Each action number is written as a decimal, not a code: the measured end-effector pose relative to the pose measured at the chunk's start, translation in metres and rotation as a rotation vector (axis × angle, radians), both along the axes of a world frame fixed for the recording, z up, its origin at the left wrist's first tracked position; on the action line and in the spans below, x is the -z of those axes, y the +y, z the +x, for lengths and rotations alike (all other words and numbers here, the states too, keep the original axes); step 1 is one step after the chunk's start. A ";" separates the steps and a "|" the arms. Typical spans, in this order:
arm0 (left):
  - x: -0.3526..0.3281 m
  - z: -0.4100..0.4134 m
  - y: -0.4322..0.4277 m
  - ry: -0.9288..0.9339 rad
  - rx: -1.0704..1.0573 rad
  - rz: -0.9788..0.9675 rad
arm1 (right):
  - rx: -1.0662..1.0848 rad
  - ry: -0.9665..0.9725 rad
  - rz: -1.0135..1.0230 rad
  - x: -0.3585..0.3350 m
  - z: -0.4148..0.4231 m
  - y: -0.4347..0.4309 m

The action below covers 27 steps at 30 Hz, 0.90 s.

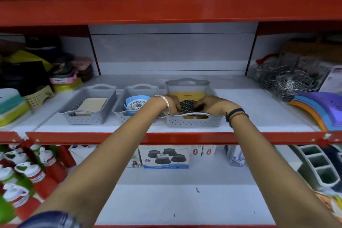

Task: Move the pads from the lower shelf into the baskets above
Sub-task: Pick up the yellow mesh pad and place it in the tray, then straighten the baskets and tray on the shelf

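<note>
Hands: left hand and right hand both reach into the rightmost grey basket, fingers curled on opposite edges of a black perforated round pad.
Pad: between the two hands, low inside the basket, over something yellow.
Wrists: silver bangle on the left, dark bands on the right.
Neighbouring baskets: middle basket holds blue and white round pads; left basket holds a cream rectangular pad.
Shelf: all three baskets stand on the white shelf with the red front edge.

Silver bangle, dark wristbands
</note>
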<state>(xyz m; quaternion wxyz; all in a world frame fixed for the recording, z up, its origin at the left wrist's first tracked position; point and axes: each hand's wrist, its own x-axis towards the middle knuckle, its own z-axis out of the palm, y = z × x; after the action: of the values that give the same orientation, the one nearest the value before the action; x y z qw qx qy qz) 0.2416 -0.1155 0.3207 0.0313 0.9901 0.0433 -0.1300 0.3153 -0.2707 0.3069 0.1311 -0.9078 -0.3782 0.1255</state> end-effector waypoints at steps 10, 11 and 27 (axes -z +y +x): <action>0.019 0.020 -0.007 -0.100 0.000 0.150 | -0.066 -0.019 0.030 0.024 0.030 0.012; 0.021 0.021 -0.006 -0.112 -0.005 0.138 | -0.060 -0.019 0.042 0.026 0.032 0.012; -0.019 -0.027 0.075 -0.546 -0.065 -0.060 | 0.087 -0.157 0.541 -0.012 -0.026 0.051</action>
<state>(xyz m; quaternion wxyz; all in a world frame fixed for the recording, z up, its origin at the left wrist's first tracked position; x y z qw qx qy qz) 0.2148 -0.0408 0.3402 0.0751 0.9852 0.0613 0.1415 0.2891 -0.2195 0.3185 0.3442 -0.8622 -0.3674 -0.0565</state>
